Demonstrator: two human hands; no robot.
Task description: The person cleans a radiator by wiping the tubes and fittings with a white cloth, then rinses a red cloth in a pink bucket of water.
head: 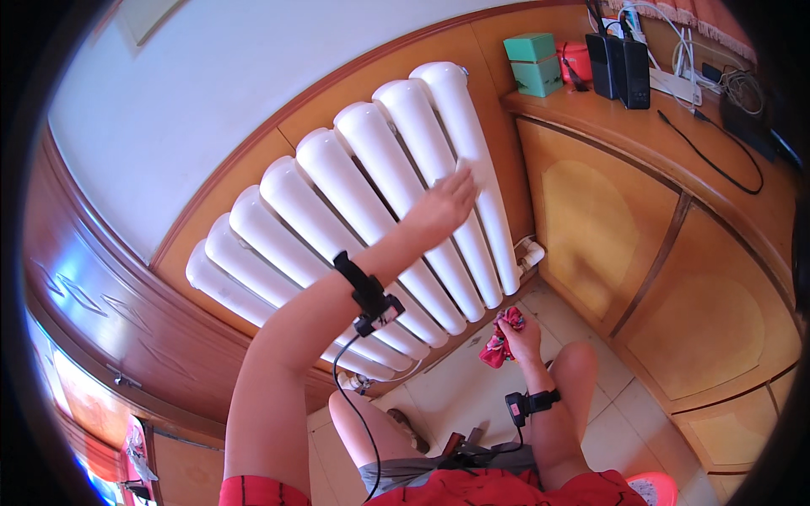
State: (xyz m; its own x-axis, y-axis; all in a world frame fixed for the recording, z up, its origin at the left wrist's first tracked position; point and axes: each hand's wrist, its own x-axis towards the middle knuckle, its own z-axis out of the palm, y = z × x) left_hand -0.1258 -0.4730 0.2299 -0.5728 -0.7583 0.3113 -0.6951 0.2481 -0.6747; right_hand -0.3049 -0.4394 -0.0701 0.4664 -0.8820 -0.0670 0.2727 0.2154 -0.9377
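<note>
A white column radiator [354, 171] stands against the wood-panelled wall. My left hand [450, 201] is on its front, over the columns near the right end, slightly blurred. Under its fingers shows a bit of white material [463, 166], seemingly a cloth or wipe, mostly hidden by the hand. Lower down, beyond the radiator's bottom right end, my right hand [524, 338] grips a crumpled red patterned cloth [497, 351] above the tiled floor. Both wrists wear black straps with small devices and cables.
Wooden cabinets [588, 209] stand to the right; their top [633, 133] bears a green box [535, 66], a red container [576, 60], black devices [626, 73], a white router [677, 85] and cables. Pipe fittings [531, 254] flank the radiator's foot. A pink-rimmed basin or stool [664, 487] is at lower right.
</note>
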